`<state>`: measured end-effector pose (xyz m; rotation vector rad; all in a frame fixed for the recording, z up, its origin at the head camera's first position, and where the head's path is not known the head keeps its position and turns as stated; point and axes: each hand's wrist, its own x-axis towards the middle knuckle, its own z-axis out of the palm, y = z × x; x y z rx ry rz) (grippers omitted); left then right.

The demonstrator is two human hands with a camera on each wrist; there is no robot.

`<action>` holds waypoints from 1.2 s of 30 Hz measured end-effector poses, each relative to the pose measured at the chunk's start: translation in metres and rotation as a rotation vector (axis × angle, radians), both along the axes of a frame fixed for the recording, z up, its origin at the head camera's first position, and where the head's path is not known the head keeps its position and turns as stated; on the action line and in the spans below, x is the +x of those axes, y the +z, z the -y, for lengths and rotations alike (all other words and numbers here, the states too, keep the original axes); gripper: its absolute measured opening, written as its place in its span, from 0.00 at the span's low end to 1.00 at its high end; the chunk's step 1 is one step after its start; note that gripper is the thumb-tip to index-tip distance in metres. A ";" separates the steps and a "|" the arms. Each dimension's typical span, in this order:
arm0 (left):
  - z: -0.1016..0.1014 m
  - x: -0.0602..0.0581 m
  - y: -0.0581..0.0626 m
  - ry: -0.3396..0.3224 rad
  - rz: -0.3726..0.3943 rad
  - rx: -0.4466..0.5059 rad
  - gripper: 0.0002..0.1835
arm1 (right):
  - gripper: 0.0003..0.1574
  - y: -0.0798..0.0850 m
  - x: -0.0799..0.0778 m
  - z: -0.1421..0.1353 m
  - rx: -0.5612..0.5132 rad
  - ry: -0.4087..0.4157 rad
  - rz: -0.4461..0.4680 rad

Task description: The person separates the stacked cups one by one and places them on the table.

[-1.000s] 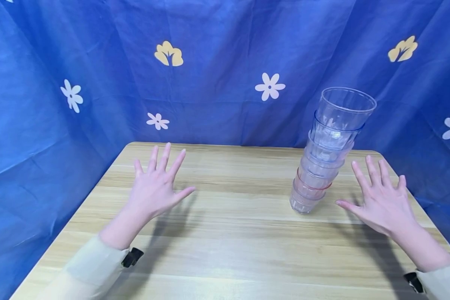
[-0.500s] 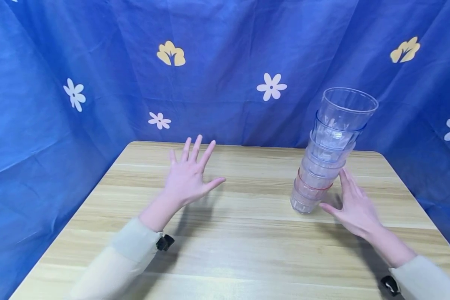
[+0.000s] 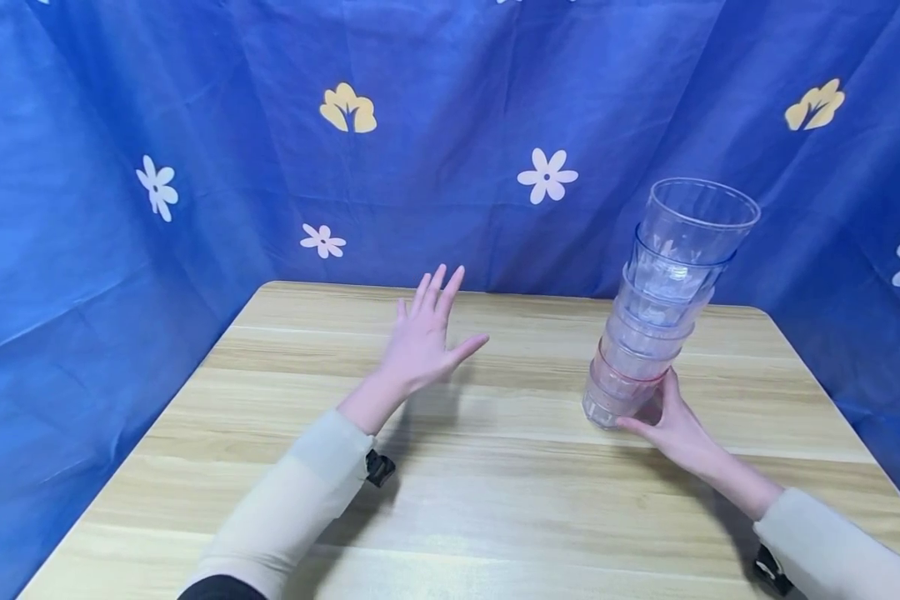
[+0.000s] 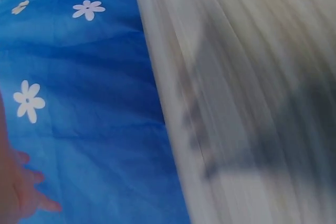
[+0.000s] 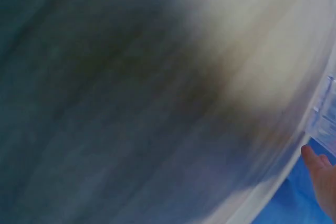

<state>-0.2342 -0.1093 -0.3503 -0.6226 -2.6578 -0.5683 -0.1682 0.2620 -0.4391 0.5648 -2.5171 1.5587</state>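
A tall stack of several clear plastic cups (image 3: 641, 321), nested in one another, stands on the right of the table. One rim is red and another is blue. My right hand (image 3: 681, 432) is at the right side of the lowest cups, thumb in front and forefinger behind; whether they press on the cup cannot be made out. In the right wrist view, its thumb and fingers (image 5: 323, 174) show just beside the clear cup bottom (image 5: 326, 121). My left hand (image 3: 422, 343) hovers over the table's middle with fingers spread, holding nothing.
The wood-grain table (image 3: 495, 500) has its far edge against a blue curtain (image 3: 435, 167) with white and yellow flower prints. The curtain also hangs along both sides. Black clips (image 3: 379, 468) sit at the sleeve cuffs.
My right hand has moved left and down to the base of the cup stack. My left hand has moved right, towards the table's middle. The cups have stayed in place.
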 end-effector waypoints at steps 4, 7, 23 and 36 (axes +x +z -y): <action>-0.011 -0.008 0.004 -0.074 0.006 0.139 0.49 | 0.53 -0.007 -0.001 0.004 -0.050 0.026 0.008; -0.019 -0.015 0.011 -0.166 -0.012 0.250 0.47 | 0.51 -0.010 -0.003 0.004 -0.050 0.036 -0.009; -0.062 -0.039 0.069 -0.523 0.113 0.570 0.49 | 0.52 -0.015 -0.007 -0.001 -0.064 0.085 -0.043; -0.100 -0.026 0.105 -0.645 0.151 0.658 0.39 | 0.50 -0.015 -0.011 -0.004 -0.257 0.094 0.101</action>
